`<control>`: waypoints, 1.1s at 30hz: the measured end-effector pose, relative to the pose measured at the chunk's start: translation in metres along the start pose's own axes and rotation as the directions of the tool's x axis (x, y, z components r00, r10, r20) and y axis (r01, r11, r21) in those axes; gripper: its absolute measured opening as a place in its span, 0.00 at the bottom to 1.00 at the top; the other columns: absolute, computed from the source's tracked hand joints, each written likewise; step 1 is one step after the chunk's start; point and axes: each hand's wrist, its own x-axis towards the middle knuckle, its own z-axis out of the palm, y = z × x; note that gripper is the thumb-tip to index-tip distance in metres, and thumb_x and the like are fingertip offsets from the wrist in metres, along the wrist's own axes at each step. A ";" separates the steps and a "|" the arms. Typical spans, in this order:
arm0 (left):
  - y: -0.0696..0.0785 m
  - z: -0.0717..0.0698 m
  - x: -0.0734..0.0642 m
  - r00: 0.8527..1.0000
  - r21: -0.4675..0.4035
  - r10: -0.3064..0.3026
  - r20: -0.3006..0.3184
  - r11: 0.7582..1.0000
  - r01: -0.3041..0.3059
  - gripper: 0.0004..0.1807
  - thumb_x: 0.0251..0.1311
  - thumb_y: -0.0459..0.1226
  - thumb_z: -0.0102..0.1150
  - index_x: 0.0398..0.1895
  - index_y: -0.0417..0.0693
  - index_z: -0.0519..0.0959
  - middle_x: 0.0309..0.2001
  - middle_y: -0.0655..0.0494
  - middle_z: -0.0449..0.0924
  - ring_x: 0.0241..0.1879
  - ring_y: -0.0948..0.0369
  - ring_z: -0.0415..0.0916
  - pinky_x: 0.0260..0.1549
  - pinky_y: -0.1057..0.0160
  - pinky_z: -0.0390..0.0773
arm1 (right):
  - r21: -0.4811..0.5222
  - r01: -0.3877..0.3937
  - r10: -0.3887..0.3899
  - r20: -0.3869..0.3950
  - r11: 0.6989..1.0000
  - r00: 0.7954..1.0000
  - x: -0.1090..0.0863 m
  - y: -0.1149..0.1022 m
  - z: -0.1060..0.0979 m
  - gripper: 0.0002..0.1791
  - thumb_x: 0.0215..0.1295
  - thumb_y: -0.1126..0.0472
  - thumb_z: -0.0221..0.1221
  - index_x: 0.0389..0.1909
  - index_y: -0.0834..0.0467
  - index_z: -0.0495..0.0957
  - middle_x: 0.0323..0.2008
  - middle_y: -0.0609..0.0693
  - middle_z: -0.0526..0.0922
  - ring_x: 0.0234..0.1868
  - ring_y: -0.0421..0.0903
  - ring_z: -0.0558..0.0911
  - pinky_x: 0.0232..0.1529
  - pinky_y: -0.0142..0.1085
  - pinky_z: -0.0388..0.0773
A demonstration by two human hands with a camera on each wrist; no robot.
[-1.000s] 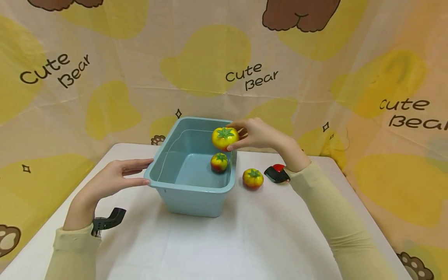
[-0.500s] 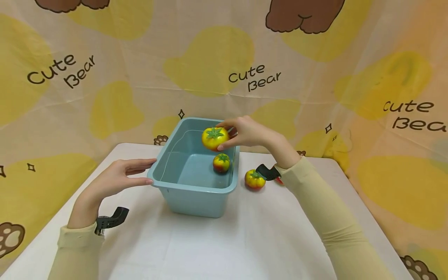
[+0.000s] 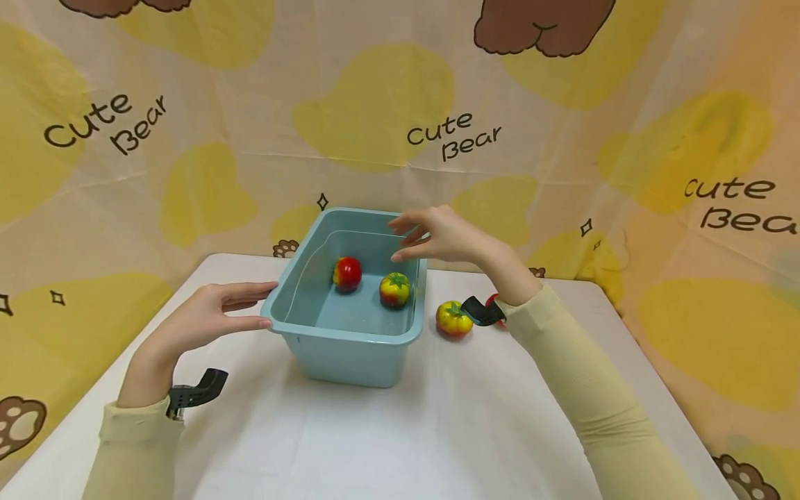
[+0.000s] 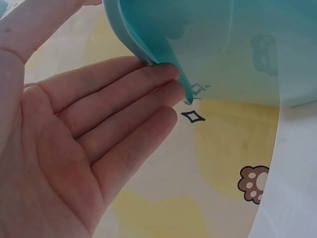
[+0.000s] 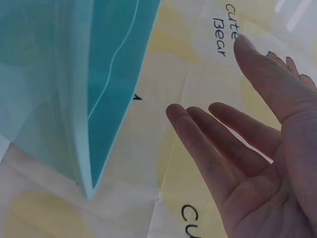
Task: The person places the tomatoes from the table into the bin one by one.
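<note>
Currently, the left hand (image 3: 200, 319) is touching a blue bin (image 3: 350, 361) with straight fingers, the right hand (image 3: 440, 235) is hovering near its rim, fingers parted, and a red fruit (image 3: 347, 273) and yellow fruit (image 3: 395, 289) are lying inside

Toy fruit (image 3: 347, 273) now out of right hand (image 3: 442, 235), down in bin (image 3: 350, 360)

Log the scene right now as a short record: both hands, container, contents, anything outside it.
left hand: touching the bin's left rim
right hand: above the bin's right side, holding nothing
container: blue bin, on white table
contents: mostly red fruit, left; green-leafed fruit, right
outside: yellow-red fruit, right of bin; red object, mostly hidden
</note>
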 end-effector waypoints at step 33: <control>0.003 0.001 0.001 1.000 -0.006 -0.025 0.008 1.000 0.025 0.32 0.54 0.49 0.67 0.64 0.59 0.72 0.60 0.58 0.75 0.53 0.78 0.72 0.49 0.81 0.73 | 0.052 -0.206 0.208 -0.048 0.977 0.977 -0.072 0.080 0.005 0.30 0.57 0.52 0.67 0.59 0.60 0.74 0.52 0.57 0.81 0.49 0.52 0.83 0.47 0.43 0.83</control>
